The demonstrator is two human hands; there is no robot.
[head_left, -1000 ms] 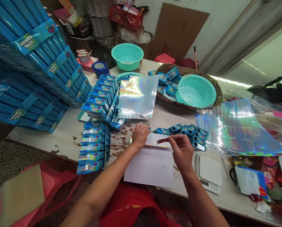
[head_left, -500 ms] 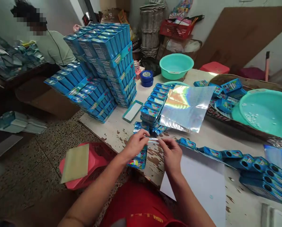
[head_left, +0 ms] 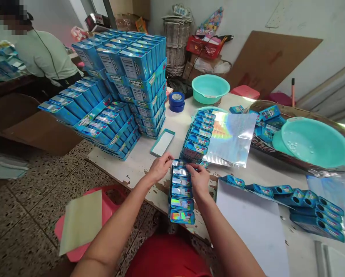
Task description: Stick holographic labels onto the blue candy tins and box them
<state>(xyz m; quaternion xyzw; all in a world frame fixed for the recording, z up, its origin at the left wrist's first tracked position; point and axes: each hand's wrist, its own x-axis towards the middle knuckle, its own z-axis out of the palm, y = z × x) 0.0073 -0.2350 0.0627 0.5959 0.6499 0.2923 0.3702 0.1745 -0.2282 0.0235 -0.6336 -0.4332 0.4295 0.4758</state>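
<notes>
Above the blue boxes [head_left: 182, 191], both hands [head_left: 180, 167].

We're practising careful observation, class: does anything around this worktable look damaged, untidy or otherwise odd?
The table looks damaged: its white surface is worn through in brown patches near the front edge. The loose boxes in the carton lie jumbled, unlike the neat row of boxes near that edge. I see no clear spill.

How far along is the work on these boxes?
Looks done: shiny strips on tops in the near row of CARAMELO MACIZO boxes. In hand: left hand and right hand are at its far end. Apparently remaining: boxes with dark round openings, beside the white sheet.
</notes>
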